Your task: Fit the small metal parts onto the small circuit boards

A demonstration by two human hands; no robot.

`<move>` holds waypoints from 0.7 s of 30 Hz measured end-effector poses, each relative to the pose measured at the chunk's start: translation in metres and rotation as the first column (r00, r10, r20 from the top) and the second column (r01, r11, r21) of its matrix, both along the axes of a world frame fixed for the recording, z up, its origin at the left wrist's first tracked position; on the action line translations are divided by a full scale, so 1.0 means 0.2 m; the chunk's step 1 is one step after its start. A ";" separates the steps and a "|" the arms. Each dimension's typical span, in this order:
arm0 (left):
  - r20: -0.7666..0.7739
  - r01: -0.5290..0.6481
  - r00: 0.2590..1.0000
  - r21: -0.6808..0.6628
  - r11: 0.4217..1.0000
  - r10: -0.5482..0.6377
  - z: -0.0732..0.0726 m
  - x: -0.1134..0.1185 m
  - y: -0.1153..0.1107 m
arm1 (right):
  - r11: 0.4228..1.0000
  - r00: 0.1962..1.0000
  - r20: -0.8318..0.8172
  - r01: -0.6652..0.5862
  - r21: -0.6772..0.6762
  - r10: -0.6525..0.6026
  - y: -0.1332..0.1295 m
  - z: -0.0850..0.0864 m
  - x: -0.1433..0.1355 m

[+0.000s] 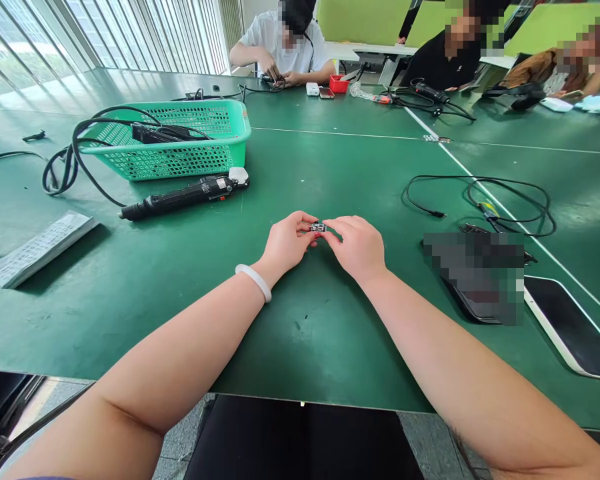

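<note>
A small dark piece with light markings [318, 228] is held between my two hands, just above the green table [300, 320]. My left hand [289, 241] pinches its left end between thumb and fingers; a white bangle circles that wrist. From the other side, the thumb and index finger of my right hand [359, 245] grip its right end. The piece is too small for its details to be made out. Some fingertips of both hands are hidden behind it or behind other fingers.
A green basket [180, 160] with cables and a black electric screwdriver [185, 197] lie back left, a pale box [40, 250] at left. At right are a looped cable [510, 180], a dark pouch [473, 280] and a phone [575, 327]. People sit across the table.
</note>
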State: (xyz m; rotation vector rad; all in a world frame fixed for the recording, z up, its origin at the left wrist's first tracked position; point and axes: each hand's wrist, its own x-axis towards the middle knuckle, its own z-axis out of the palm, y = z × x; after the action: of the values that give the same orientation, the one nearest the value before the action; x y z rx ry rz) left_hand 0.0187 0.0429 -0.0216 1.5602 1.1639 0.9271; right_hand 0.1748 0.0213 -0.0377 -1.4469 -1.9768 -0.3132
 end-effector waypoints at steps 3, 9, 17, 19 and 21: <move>0.008 0.002 1.000 -0.006 1.000 -0.002 0.00 0.00 0.00 | 1.000 1.000 0.001 0.003 -0.009 -0.003 0.00 0.00 0.00; 0.016 0.004 1.000 -0.011 1.000 -0.004 0.00 0.00 0.00 | 1.000 1.000 -0.007 -0.001 -0.028 0.000 0.00 0.00 0.00; 0.204 0.053 0.978 -0.096 0.994 -0.033 0.01 0.00 -0.02 | 0.999 1.000 -0.027 -0.008 -0.052 0.006 -0.01 0.01 0.00; 0.319 0.094 0.947 -0.183 0.979 -0.031 0.03 0.01 -0.03 | 0.999 0.999 -0.037 -0.023 -0.043 0.022 -0.02 0.02 0.00; 0.398 0.124 0.917 -0.266 0.956 -0.008 0.04 0.01 -0.05 | 0.999 0.999 -0.032 -0.039 -0.033 0.038 -0.03 0.03 -0.01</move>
State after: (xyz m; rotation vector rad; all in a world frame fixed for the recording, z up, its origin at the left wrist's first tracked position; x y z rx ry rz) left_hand 0.0207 0.0332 -0.0129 1.1087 0.9028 0.9282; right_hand 0.1735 0.0158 -0.0318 -1.4240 -1.9911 -0.2394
